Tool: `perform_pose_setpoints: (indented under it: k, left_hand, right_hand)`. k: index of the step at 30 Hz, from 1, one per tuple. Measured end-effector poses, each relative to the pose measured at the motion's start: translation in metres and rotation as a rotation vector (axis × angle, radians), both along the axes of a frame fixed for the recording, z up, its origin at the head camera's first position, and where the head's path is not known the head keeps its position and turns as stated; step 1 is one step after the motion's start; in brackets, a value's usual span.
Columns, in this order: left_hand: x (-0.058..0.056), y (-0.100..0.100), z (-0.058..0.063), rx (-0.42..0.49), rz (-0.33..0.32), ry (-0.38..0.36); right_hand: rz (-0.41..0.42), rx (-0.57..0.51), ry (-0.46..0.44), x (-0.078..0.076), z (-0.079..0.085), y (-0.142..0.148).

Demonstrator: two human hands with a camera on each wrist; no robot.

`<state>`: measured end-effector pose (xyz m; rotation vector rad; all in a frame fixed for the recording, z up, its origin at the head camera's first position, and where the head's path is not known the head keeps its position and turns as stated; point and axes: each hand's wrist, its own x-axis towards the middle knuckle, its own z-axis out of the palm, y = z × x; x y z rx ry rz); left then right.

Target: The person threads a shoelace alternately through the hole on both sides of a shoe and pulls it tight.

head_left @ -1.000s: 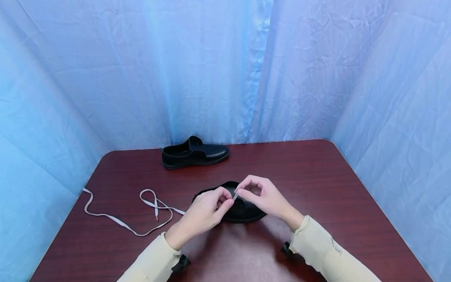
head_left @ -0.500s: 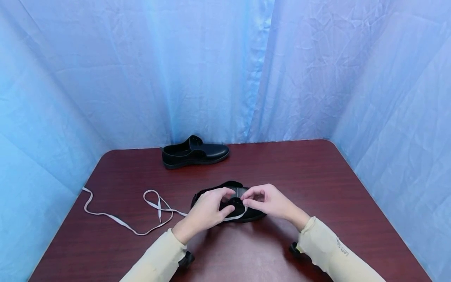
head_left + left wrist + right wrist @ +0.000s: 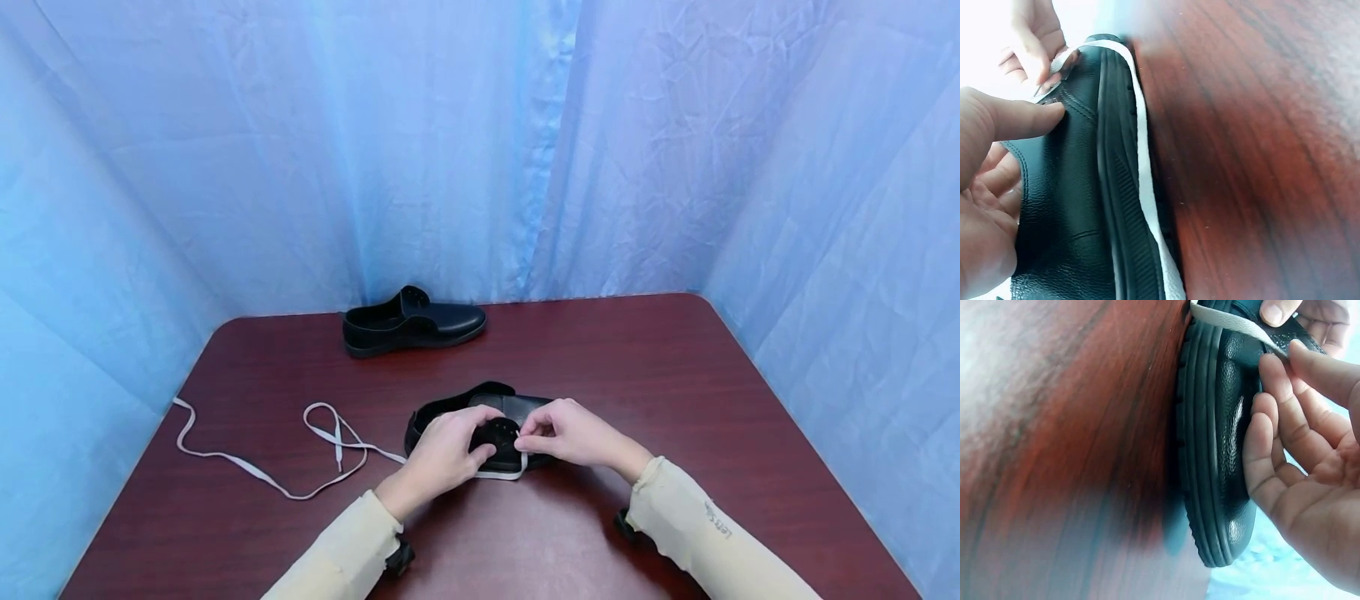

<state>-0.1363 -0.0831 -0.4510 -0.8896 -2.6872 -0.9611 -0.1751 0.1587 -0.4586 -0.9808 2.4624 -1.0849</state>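
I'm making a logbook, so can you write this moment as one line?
left hand: grips near shoe | right hand: pinches lace by eyelets | lace: along near shoe's side | far shoe: upright, further back

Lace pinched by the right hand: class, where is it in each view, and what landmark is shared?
Head: lace, lower centre, beside the near shoe, partly behind the left hand.
Left wrist: lace, curving from upper left to bottom centre.
Right wrist: lace, across the top, right of centre.
Shared landmark: the near shoe.

a flat white lace [image 3: 1143,147] runs along an upright black leather shoe [image 3: 1063,206].
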Motion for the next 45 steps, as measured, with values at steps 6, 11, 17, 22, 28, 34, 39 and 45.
perform_pose_setpoints:
  k: [6, 11, 17, 22, 28, 34, 39, 45]
  left_hand:
    - [0.0, 0.0, -0.003, 0.002, -0.008, 0.052]
    - [0.0, 0.0, -0.003, 0.001, -0.01, 0.055]
    - [0.001, 0.0, -0.003, -0.021, 0.004, 0.046]
    - [0.001, 0.001, -0.002, -0.028, 0.015, 0.034]
    - [0.002, 0.002, -0.002, -0.025, 0.015, 0.029]
    - [0.003, 0.003, -0.001, -0.02, 0.005, 0.021]
    - [0.003, 0.003, -0.002, -0.016, 0.005, 0.018]
    - [0.003, 0.002, -0.002, 0.003, 0.007, 0.024]
  right_hand:
    - [-0.017, 0.025, -0.005, -0.001, 0.0, -0.003]
    - [-0.027, 0.047, -0.008, 0.0, 0.002, -0.007]
    - [-0.067, 0.071, -0.034, 0.0, 0.004, -0.011]
    - [-0.078, 0.073, -0.027, 0.0, 0.005, -0.015]
    - [-0.086, 0.084, -0.041, 0.0, 0.007, -0.017]
    - [-0.098, 0.081, -0.069, 0.001, 0.008, -0.017]
    - [-0.124, 0.072, -0.081, 0.002, 0.008, -0.016]
    - [-0.14, 0.049, -0.078, 0.003, 0.009, -0.016]
